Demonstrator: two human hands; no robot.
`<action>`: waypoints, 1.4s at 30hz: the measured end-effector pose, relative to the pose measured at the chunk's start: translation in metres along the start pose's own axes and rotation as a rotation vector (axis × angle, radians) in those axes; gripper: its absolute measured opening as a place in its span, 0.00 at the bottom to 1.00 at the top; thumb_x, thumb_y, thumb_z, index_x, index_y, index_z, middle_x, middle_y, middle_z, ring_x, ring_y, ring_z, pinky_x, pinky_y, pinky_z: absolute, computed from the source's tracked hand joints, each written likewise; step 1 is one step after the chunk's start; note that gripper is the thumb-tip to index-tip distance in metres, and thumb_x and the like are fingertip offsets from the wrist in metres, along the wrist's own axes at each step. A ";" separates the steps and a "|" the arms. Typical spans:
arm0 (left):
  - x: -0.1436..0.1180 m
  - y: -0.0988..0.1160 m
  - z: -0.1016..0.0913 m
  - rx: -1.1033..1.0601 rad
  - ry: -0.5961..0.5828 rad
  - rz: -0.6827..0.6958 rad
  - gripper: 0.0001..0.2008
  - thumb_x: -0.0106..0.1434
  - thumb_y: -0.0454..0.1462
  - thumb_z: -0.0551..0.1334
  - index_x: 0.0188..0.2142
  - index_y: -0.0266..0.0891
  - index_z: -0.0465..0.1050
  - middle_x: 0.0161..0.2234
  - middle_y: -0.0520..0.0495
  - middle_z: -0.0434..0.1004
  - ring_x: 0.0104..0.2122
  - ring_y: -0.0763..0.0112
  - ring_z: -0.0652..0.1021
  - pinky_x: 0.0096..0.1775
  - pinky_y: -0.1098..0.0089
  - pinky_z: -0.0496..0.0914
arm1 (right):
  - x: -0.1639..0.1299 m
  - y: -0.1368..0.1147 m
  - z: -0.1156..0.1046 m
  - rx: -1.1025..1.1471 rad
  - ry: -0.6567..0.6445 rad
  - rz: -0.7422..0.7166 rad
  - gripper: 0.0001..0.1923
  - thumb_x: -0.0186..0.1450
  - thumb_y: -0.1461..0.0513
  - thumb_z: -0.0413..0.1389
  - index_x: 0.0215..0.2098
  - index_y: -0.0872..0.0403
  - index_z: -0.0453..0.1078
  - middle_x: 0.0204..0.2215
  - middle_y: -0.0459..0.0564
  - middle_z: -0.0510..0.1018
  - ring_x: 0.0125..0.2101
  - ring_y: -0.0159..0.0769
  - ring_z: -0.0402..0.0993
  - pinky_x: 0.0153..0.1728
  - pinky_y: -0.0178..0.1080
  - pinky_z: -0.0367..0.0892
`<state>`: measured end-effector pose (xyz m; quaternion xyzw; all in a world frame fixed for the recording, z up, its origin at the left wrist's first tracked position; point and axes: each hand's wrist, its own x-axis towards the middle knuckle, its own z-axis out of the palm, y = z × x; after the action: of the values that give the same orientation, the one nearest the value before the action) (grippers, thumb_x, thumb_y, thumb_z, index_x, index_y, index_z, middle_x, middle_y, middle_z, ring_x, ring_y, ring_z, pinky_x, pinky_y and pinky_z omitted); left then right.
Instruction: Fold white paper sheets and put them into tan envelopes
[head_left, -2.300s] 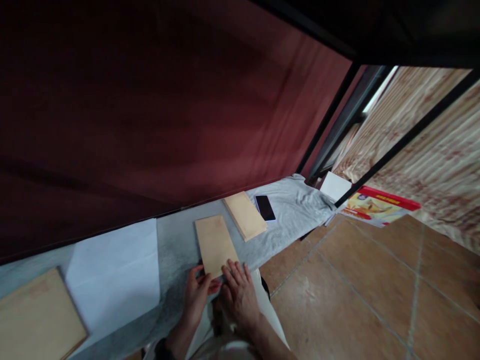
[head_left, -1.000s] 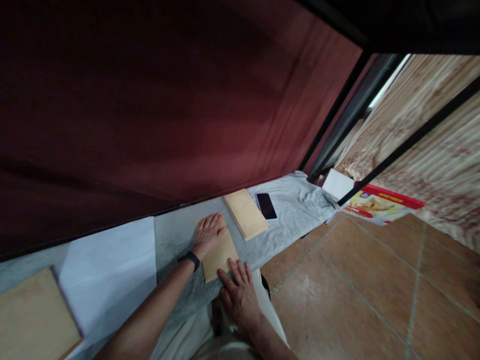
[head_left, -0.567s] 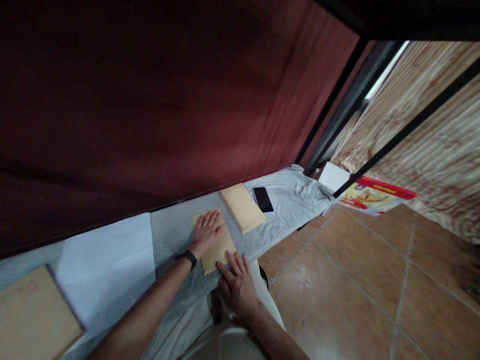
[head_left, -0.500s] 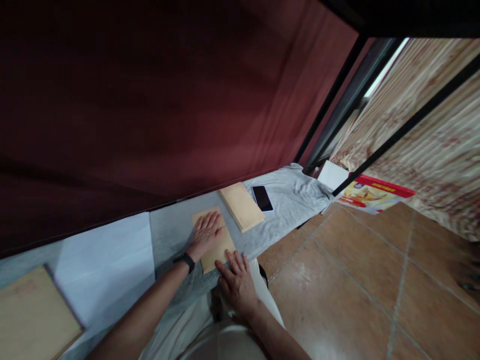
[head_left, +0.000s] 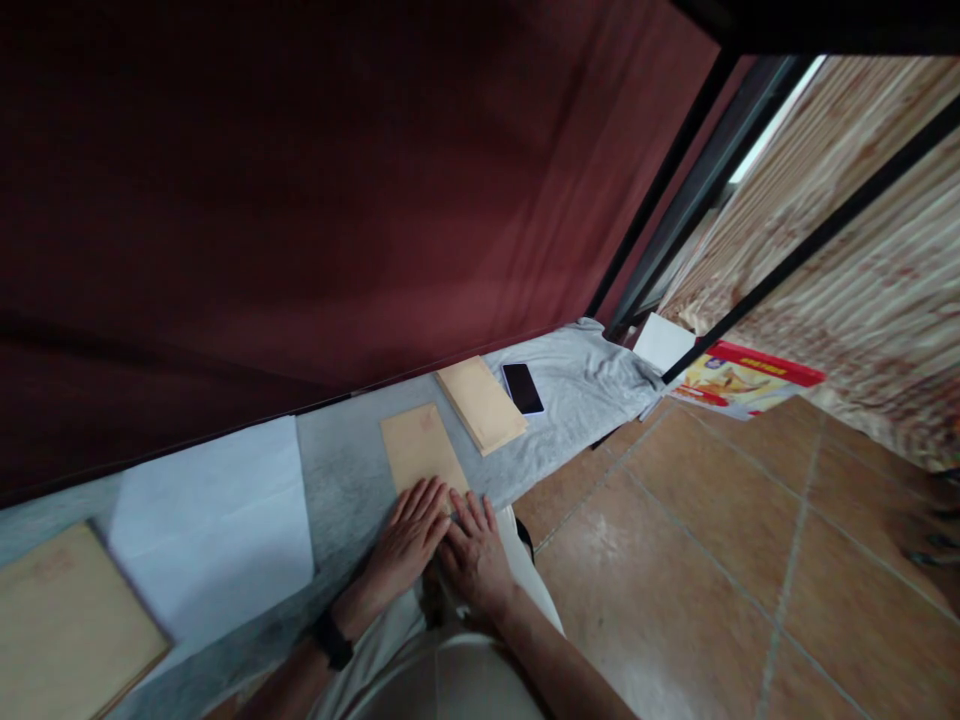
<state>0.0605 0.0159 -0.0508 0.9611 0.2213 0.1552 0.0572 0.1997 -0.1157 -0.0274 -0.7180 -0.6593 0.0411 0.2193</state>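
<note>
A tan paper envelope lies flat on the grey cloth, with its near end under my hands. My left hand, wearing a black wristband, rests on that near end, palm down with fingers stretched out. Beside it, my right hand lies with extended fingertips on the envelope's near right corner. The two hands almost touch. To the right is a small stack of tan envelopes. White paper lies to the left, and a thicker tan stack sits at the lower left.
A dark-screened phone lies beyond the right stack on the grey cloth. A dark red panel rises behind the narrow surface. Black metal bars, a red and yellow box and tiled floor are to the right.
My left hand has slid from the middle of the envelope toward its near end, close to my right hand. The envelope's far part is now uncovered. My right hand has barely moved.
</note>
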 end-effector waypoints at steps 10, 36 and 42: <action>-0.036 0.024 -0.018 0.069 0.053 -0.015 0.37 0.72 0.53 0.52 0.72 0.35 0.52 0.70 0.35 0.58 0.69 0.52 0.62 0.68 0.53 0.57 | 0.000 0.006 -0.005 -0.034 -0.023 -0.027 0.31 0.74 0.60 0.53 0.73 0.42 0.53 0.73 0.49 0.56 0.70 0.47 0.54 0.68 0.58 0.52; -0.049 0.027 -0.016 0.030 0.017 -0.141 0.34 0.72 0.53 0.53 0.67 0.33 0.63 0.68 0.32 0.62 0.69 0.48 0.63 0.67 0.51 0.60 | -0.007 0.014 -0.010 -0.061 0.054 -0.008 0.26 0.76 0.63 0.45 0.71 0.56 0.56 0.71 0.54 0.60 0.71 0.44 0.52 0.70 0.55 0.49; -0.021 0.027 -0.027 -0.662 0.208 -0.591 0.23 0.68 0.49 0.59 0.57 0.41 0.72 0.67 0.37 0.66 0.66 0.53 0.68 0.64 0.54 0.64 | -0.003 -0.002 -0.008 -0.004 0.004 -0.031 0.26 0.76 0.60 0.47 0.71 0.51 0.57 0.71 0.52 0.61 0.71 0.45 0.52 0.70 0.57 0.49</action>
<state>0.0449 -0.0159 -0.0261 0.7660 0.4291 0.2902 0.3805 0.2006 -0.1204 -0.0206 -0.7082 -0.6701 0.0349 0.2195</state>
